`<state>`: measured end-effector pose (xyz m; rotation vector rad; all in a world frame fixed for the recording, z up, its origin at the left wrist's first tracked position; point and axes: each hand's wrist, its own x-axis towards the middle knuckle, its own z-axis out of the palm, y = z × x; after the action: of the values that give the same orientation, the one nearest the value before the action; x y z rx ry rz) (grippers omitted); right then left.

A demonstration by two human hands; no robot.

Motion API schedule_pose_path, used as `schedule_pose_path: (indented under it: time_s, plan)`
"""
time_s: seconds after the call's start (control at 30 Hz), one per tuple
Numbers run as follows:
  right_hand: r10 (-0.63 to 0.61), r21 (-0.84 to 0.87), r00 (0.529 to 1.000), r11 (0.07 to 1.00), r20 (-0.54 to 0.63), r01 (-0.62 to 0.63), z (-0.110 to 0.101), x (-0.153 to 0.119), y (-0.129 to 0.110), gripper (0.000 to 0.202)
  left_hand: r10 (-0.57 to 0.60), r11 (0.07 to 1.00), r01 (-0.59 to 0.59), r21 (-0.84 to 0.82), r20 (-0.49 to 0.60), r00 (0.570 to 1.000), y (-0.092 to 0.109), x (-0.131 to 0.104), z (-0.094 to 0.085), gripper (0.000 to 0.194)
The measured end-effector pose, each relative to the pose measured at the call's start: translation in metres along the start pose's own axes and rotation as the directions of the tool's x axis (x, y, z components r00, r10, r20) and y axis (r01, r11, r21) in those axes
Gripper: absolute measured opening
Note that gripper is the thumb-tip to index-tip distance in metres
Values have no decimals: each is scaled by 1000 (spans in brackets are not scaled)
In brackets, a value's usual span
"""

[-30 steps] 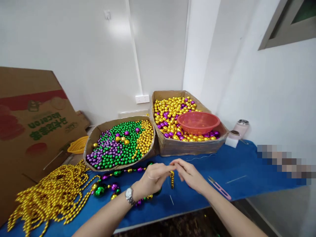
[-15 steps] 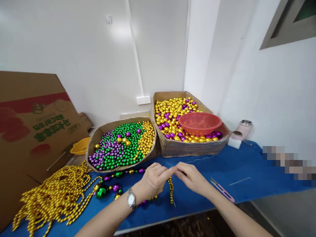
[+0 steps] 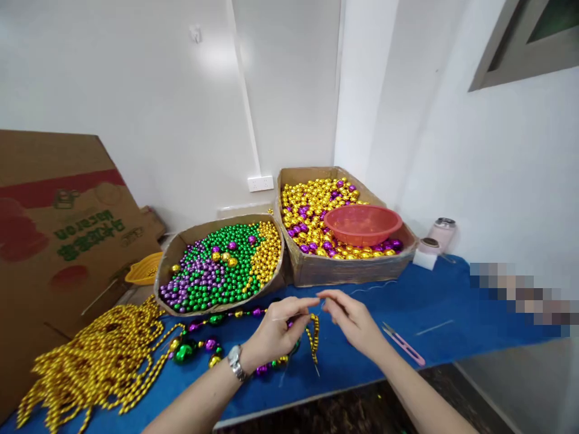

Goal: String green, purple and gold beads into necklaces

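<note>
Above the front of the blue table, my left hand (image 3: pixel 281 325) and my right hand (image 3: pixel 351 320) meet at the fingertips. A thin clear thread runs across the back of my left hand, and its fingers are closed on it. My right thumb and fingers come together on the thread too, though the line is barely visible there. Just below hangs a short gold bead strand (image 3: pixel 315 340), with a thin needle-like tip (image 3: pixel 317 370) at its lower end. Left of my hands, partly covered by the left one, lies a garland of green, purple and gold beads (image 3: pixel 184 353).
Behind stand a carton of small beads (image 3: pixel 286 274) and a carton of larger beads (image 3: pixel 344 274) holding a red basket (image 3: pixel 363 226). Gold bead strands (image 3: pixel 97 361) pile up at left, beside a big carton (image 3: pixel 54 211). Pink thread snips (image 3: pixel 404 343) lie at right.
My fingertips have drawn slightly apart, and my left index finger and thumb have spread. The gold bead strand shows more clearly between my hands. The whole view has shifted slightly.
</note>
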<state>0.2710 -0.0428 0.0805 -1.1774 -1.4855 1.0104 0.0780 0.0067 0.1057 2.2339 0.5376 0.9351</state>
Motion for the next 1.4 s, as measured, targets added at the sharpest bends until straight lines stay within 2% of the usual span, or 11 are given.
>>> schedule_pose_path:
  time_s: [0.23, 0.43, 0.6, 0.7, 0.8, 0.9, 0.97, 1.07, 1.13, 1.2, 1.4]
  plan:
    - [72, 218, 917, 961, 393, -169, 33, 8, 33, 46, 245, 956, -244, 163, 16, 969, -1, 0, -2, 34]
    - [92, 258, 951, 951, 294, -171, 28, 4, 31, 39, 208, 954, -199, 226, -18, 978, -14, -5, 0, 31]
    - [122, 229, 972, 959, 202, -168, 23, -1, 29, 36, 255, 836, -230, 498, 18, 967, -35, -16, 0, 18]
    - [126, 213, 976, 963, 177, -163, 24, -5, 33, 38, 147, 795, -111, 596, -12, 989, -41, -25, -4, 21]
    - [130, 190, 976, 968, 172, -163, 27, -8, 39, 38, -68, 901, 119, 418, -136, 988, -36, -33, -6, 26]
    - [127, 171, 975, 972, 185, -159, 33, -9, 42, 37, -358, 934, 349, -79, -212, 909, -27, -34, -4, 25]
    - [122, 161, 974, 975, 192, -154, 36, -10, 42, 37, -488, 811, 382, -443, -152, 859, -21, -31, -1, 26]
    - [120, 134, 974, 980, 191, -147, 36, -11, 38, 38, -533, 543, 327, -773, -17, 846, -17, -23, 3, 29]
    - [115, 93, 979, 987, 167, -132, 31, -11, 32, 39, -519, 442, 291, -849, 23, 855, -16, -17, 4, 31]
    - [99, 29, 988, 994, 121, -103, 22, -11, 25, 37, -501, 431, 281, -857, 32, 865, -15, -12, 3, 31]
    - [-14, -135, 1000, 991, 6, 15, 4, -12, 11, 34, -443, 654, 336, -678, 16, 896, -12, -8, -1, 30]
